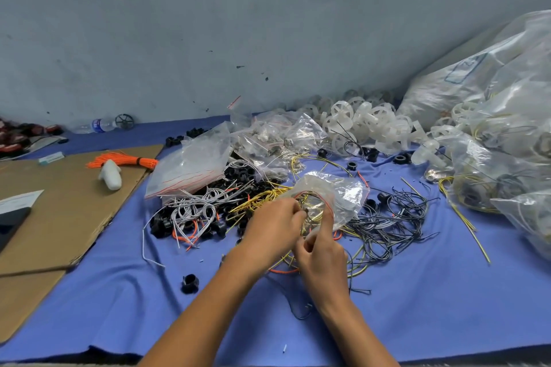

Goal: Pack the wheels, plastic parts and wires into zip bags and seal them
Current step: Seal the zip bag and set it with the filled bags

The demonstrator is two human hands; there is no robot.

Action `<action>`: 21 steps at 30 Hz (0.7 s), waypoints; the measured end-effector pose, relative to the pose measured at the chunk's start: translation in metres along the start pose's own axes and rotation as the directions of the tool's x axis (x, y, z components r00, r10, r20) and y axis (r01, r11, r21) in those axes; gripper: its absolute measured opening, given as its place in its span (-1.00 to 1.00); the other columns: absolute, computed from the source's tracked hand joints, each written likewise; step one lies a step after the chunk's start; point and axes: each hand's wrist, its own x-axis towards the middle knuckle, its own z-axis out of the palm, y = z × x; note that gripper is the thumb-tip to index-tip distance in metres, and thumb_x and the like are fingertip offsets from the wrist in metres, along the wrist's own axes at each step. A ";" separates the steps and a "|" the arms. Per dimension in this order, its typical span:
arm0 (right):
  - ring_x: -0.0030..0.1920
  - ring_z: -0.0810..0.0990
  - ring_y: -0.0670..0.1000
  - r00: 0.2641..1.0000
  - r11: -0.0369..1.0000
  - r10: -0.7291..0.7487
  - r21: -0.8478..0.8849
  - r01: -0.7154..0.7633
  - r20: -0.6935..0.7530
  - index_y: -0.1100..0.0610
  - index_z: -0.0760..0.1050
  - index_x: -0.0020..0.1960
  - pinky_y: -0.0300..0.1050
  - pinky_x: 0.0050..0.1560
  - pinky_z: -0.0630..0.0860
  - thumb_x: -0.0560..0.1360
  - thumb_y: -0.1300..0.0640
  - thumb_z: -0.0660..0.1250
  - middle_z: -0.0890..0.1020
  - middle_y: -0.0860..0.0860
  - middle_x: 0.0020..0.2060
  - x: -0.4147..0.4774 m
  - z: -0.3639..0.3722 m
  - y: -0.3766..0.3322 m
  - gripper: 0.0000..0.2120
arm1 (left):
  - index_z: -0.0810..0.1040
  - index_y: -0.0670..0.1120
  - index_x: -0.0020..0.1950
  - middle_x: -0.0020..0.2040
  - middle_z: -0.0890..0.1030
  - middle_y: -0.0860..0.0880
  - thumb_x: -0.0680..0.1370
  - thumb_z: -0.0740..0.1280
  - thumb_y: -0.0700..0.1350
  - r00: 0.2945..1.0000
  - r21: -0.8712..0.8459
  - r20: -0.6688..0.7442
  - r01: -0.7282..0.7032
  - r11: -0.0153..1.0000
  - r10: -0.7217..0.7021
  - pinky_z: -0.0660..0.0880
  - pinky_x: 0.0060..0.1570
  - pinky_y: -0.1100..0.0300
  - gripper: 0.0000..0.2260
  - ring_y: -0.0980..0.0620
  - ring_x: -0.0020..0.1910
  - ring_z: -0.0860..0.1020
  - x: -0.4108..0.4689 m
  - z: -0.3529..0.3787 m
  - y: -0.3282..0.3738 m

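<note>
**Blue cloth bench: wires going into a bag**

Blue cloth (119, 307) covers the worktop. At near left on it lies a lone black ribbed plastic collar (189, 283). Beyond, in the middle, the left hand (271, 226) has its fingers curled, pinching a coil of thin yellow wires (314, 214) at the mouth of a clear plastic zip bag (337, 197). The right hand (322, 253) grips the bag by its lower lip, forefinger raised along the red seal strip.

The step in hand looks like filling. Next the coil needs pushing fully inside and its stray ends tucking clear, then the strip pressing shut.

Loose black wires (396, 217) sprawl right of the bag, grey-white wires (193, 205) left. Farther off sit a stack of empty zip bags (190, 167) and white plastic spoked wheels (357, 122) against the pale wall (268, 24).
</note>
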 end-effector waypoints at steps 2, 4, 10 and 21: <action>-0.26 0.58 0.22 1.000 1.000 -0.012 -0.014 0.012 0.007 -0.09 -0.11 0.53 0.04 -0.32 0.39 0.41 0.15 0.37 0.63 0.04 -0.34 -0.001 -0.002 0.002 -0.13 | 0.58 -0.07 0.13 0.08 0.65 -0.14 0.61 0.20 -0.09 0.995 0.016 0.084 -0.045 0.999 0.043 0.47 0.06 -0.01 -0.80 -0.18 0.12 0.56 0.014 0.019 0.013; -0.20 0.59 0.29 1.000 1.000 0.008 0.007 -0.007 -0.013 -0.07 -0.06 0.50 0.00 -0.34 0.30 0.39 0.15 0.38 0.66 0.12 -0.29 -0.001 -0.003 0.005 -0.15 | 0.46 -0.12 0.28 0.23 0.58 -0.18 0.64 0.17 -0.12 0.978 -0.047 0.199 -0.058 0.997 0.066 0.44 0.15 -0.03 -0.75 -0.21 0.22 0.51 0.022 0.031 0.016; -0.12 0.62 0.25 1.000 1.000 0.021 0.016 -0.021 0.015 -0.15 -0.06 0.47 0.04 -0.27 0.42 0.45 0.01 0.38 0.69 0.09 -0.20 0.002 -0.001 0.003 -0.22 | 0.57 -0.16 0.19 0.15 0.65 -0.09 0.63 0.19 -0.24 0.990 -0.519 0.142 0.067 0.852 0.009 0.47 0.28 -0.03 -0.78 0.00 0.18 0.59 0.026 0.028 0.009; -0.41 0.50 -0.03 0.996 0.997 0.045 0.061 -0.050 0.074 -0.26 -0.21 0.54 0.02 -0.32 0.47 0.45 0.13 0.33 0.52 -0.02 -0.43 0.001 -0.001 0.001 -0.08 | 0.61 -0.06 0.02 -0.26 0.66 0.00 0.64 0.28 -0.12 0.992 -0.607 -0.111 -0.016 0.795 -0.065 0.57 -0.24 0.23 -0.88 0.16 -0.30 0.61 0.044 -0.029 -0.015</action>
